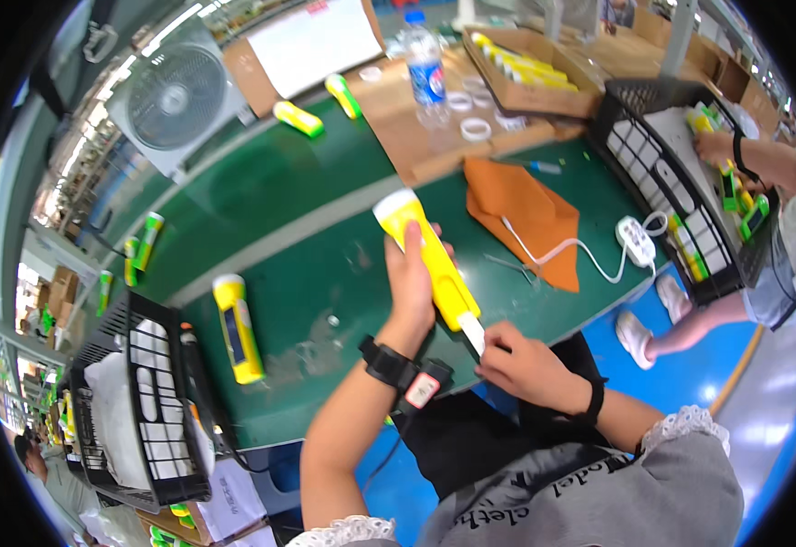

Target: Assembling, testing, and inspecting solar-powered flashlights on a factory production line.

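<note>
A yellow flashlight (434, 260) with a white head lies slantwise in my left hand (409, 284), whose fingers wrap round its upper body. At its tail end, a narrow white piece (473, 332) sticks out. My right hand (527, 365) pinches the outer end of that white piece between thumb and fingers; how far it reaches into the body is hidden. To the left, a second yellow flashlight (237, 328) with a dark panel rests on the green table (307, 301). Beyond my hands, right of the held flashlight, lies an orange cloth (527, 219).
A white cable with a white socket block (635, 242) crosses the cloth. Black crates flank the table, left (147, 401) and right (667, 178); a co-worker's hand (722, 148) reaches into the right one. At the back stand a bottle (427, 77), white rings (475, 129) and a flashlight box (530, 96).
</note>
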Motion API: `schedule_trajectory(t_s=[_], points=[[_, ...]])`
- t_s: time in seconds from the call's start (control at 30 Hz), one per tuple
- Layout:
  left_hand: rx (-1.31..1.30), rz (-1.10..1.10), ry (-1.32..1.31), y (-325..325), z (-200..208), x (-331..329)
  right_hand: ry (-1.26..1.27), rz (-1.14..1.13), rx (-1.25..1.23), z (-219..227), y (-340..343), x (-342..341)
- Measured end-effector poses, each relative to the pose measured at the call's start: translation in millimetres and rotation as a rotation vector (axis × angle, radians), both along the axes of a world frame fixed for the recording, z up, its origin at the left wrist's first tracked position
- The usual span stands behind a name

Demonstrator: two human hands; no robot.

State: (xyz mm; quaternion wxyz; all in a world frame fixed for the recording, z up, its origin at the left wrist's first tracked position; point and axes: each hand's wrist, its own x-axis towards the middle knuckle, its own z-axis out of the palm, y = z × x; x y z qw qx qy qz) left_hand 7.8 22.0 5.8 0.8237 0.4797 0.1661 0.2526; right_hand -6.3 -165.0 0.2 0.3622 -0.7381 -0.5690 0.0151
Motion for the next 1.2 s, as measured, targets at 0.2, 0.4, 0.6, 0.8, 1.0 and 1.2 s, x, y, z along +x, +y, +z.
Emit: schedule_trajectory(t_s=[0.2, 0.4, 0.6, 0.8, 1.0, 1.2], points=[[0.053, -0.068, -0.080, -4.4, -5.7, -1.1, 0.132, -0.128, 0.129, -16.1, -4.6, 6.0], [0.146, -0.154, -0.117, -28.4, -4.6, -8.2, 0.013, -0.179, 0.061, 24.2, 7.6, 28.7], [-0.013, -0.176, -0.030, -22.7, -12.0, -8.9, -0.067, -0.310, -0.260, 28.8, 24.3, 76.8], [-0.023, -0.203, 0.022, -19.5, -7.2, -6.7, -0.216, -0.315, -0.391, 5.0, 14.2, 96.1], [0.006, -0.164, 0.073, -17.5, -12.2, -6.3, -0.137, -0.332, -0.090, 10.8, 16.9, 111.8], [-0.088, -0.255, -0.076, -23.5, -11.1, -5.8, -0.116, -0.432, -0.230, 2.4, 24.0, 151.2]])
